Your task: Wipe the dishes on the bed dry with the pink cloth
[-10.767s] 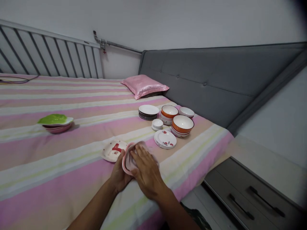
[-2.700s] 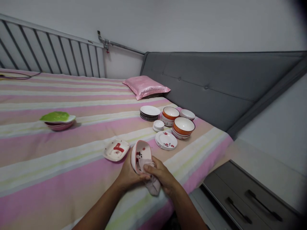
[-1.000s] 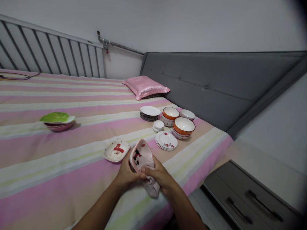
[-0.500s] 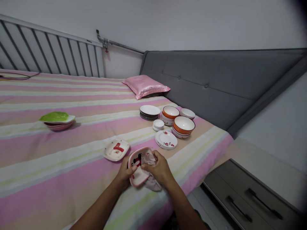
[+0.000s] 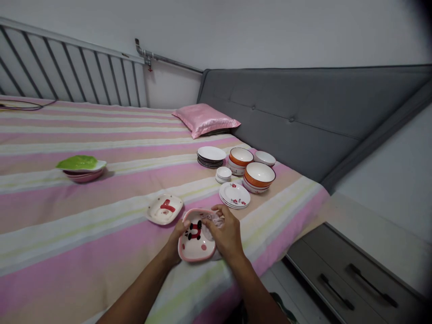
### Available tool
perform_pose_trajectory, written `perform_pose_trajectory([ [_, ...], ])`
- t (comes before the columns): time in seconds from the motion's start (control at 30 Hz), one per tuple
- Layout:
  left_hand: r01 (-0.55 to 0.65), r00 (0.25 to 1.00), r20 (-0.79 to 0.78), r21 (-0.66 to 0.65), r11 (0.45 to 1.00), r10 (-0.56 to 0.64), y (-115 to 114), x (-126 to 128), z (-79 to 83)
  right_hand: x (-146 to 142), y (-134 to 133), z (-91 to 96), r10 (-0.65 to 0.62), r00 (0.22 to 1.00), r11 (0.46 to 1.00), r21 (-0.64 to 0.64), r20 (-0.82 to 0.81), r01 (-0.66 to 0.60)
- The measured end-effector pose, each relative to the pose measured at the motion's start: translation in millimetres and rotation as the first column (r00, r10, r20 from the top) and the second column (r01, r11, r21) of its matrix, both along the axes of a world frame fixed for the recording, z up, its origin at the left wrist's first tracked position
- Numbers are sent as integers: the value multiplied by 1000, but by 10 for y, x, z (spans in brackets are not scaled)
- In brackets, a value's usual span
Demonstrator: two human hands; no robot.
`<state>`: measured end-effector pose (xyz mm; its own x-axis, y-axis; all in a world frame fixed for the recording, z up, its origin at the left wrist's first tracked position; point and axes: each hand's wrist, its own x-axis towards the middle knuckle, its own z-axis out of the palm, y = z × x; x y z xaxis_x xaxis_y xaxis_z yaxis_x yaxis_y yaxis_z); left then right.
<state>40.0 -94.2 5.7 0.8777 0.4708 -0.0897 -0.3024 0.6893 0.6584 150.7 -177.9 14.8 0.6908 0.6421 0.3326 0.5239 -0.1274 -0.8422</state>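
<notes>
A squarish white bowl with a pink rim and a red-and-black cartoon print is held up above the near edge of the bed. My left hand grips its left rim, thumb over the edge. In my right hand is a pale pink cloth, pressed against the inside and right rim of the bowl; part of the cloth hangs behind it. Just beyond, a cream square dish with a red print lies on the bedspread. Nearby on the right is a small stack of flower-printed plates.
Further back stand dark-edged plates, small white dishes, orange-banded bowls and a white bowl. A green leaf-shaped dish tops pink ones at left. A pink pillow rests by the grey headboard; a drawer cabinet stands right.
The bowl has turned so its inside faces me more, showing more of the print. My right hand and the cloth have shifted toward its upper right side.
</notes>
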Motion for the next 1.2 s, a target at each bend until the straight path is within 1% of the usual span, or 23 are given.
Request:
perform_pose_trajectory([
  [0.1,-25,999,-42,-82,996,22,-5,13,5,-1,18,2,-29,996,999,26,89,27],
  [0.23,-140,977,-183,-188,972,105,4,28,58,3,42,3,-97,985,995,41,146,92],
  [0.3,-217,960,-222,-203,955,171,17,32,92,17,42,-9,-146,981,989,54,130,140],
  [0.4,-321,935,-224,-201,925,276,41,32,140,50,19,-30,-244,968,968,81,63,238],
  [0.47,-377,915,-227,-186,907,334,53,30,160,76,-7,-31,-306,952,949,89,15,304],
  [0.53,-405,901,-239,-170,898,361,59,29,166,109,-36,-12,-359,933,925,127,-17,359],
  [0.63,-379,907,-256,-152,913,334,55,31,146,185,-88,54,-448,894,859,270,-16,436],
  [0.73,-337,913,-283,-118,934,294,47,33,108,299,-159,124,-576,817,749,383,-25,540],
  [0.83,-262,926,-305,-91,961,223,38,31,79,435,-241,145,-665,734,617,452,-139,645],
  [0.9,-212,931,-320,-80,974,176,32,29,73,521,-288,128,-670,698,536,484,-253,691],
  [0.93,-189,931,-331,-75,979,154,29,28,73,557,-307,116,-662,684,507,488,-307,710],
  [1.0,-139,927,-361,-70,988,105,25,25,79,614,-335,91,-640,663,477,476,-389,739],
  [1.13,-39,909,-416,-86,996,0,28,18,86,671,-362,61,-616,635,472,428,-466,771],
  [1.2,-8,902,-430,-91,996,-32,32,13,83,684,-370,51,-625,618,458,417,-477,785],
])
